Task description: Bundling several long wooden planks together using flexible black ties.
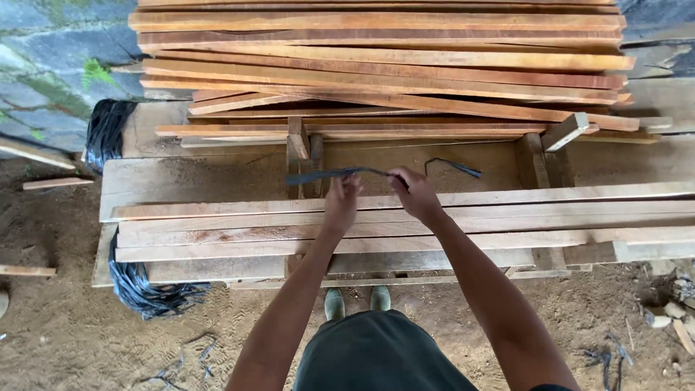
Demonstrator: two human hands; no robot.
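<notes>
Both hands pinch the strap (362, 173): left hand (342, 203), right hand (416, 194) fingers shut on it. Keep it taut betw. fingers, above the slats (217, 232).

Dark flat strap (340, 174), thin and limp (plastic-like), stretched roughly level above the near bundle of pale planks (507, 217); its right end (456, 166) curls free, the planks lying flat and parallel.

Bare forearms, dark green-grey shorts (376, 358), pale green shoes (357, 303) below.
</notes>
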